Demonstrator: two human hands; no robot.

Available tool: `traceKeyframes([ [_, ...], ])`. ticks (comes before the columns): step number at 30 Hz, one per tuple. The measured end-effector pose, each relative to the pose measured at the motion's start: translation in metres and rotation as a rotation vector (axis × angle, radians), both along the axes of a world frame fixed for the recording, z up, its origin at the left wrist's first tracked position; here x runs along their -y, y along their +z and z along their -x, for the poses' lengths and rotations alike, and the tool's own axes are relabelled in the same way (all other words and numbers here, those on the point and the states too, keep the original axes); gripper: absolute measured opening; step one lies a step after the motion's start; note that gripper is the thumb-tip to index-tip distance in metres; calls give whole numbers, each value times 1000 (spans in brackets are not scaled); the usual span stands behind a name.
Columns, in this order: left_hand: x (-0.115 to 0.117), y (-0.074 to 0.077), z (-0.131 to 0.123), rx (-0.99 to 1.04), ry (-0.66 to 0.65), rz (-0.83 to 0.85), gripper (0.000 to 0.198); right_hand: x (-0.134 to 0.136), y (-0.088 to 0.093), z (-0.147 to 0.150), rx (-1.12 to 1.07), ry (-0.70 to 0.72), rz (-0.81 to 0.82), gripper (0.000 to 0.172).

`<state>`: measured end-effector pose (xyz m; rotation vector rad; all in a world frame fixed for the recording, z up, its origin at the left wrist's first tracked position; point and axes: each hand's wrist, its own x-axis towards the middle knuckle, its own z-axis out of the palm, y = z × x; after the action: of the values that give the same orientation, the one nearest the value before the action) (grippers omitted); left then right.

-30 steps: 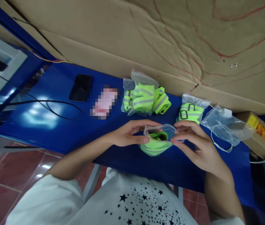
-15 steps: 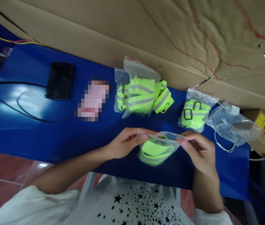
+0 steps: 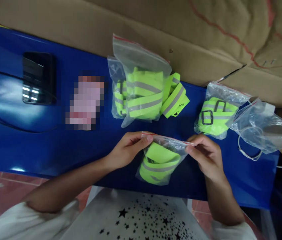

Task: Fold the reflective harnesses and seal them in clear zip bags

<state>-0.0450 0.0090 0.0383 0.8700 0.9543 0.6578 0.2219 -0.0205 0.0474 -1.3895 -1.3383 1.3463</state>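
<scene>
Shirt (image 3: 145, 216), white w/ dark stars, is nearest. Red floor tiles (image 3: 13, 190) show below the table edge.

L hand (image 3: 127, 150) grips the upper L corner of a clear bag (image 3: 162, 160), thumb on top, fingers curled behind. R hand (image 3: 207, 155) pinches the upper R corner btwn thumb & fingers. Bag is btwn the hands, over the near part of the blue table (image 3: 86, 143); can't tell if its bottom touches. Red strip along its top runs hand to hand; lips look together, can't tell if sealed. Inside: coiled neon strap (image 3: 157, 168) w/ gray stripe.

Farther back, R side: white cable (image 3: 247, 156), then an unfilled clear bag (image 3: 265, 130) and, just L of it, a buckle bag (image 3: 215, 120), neon strap w/ 2 dark buckles.

L side: pink item (image 3: 86, 103), pixelated, can't tell what; beyond it a black slab (image 3: 38, 78), shiny, near a dark cord (image 3: 3, 75).

Mid-back: big bag (image 3: 144, 96) of neon strap overlaps a small bag (image 3: 118, 100) on its L; loose roll (image 3: 175, 98) sits at its R.

Farthest: cardboard (image 3: 81, 36) w/ red lines, R.
</scene>
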Motion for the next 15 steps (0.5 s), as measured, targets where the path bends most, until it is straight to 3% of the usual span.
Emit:
traceKeyframes([
  [4,1,2,-3,65,-10,49,43,-2,-1,2,-70,37,42,15],
  [7,2,4,-6,34,-28,47,41,-6,0,6,-21,91,90,12],
  [15,-1,0,-4,4,4,143,30,-9,-6,12,77,76,161,21],
])
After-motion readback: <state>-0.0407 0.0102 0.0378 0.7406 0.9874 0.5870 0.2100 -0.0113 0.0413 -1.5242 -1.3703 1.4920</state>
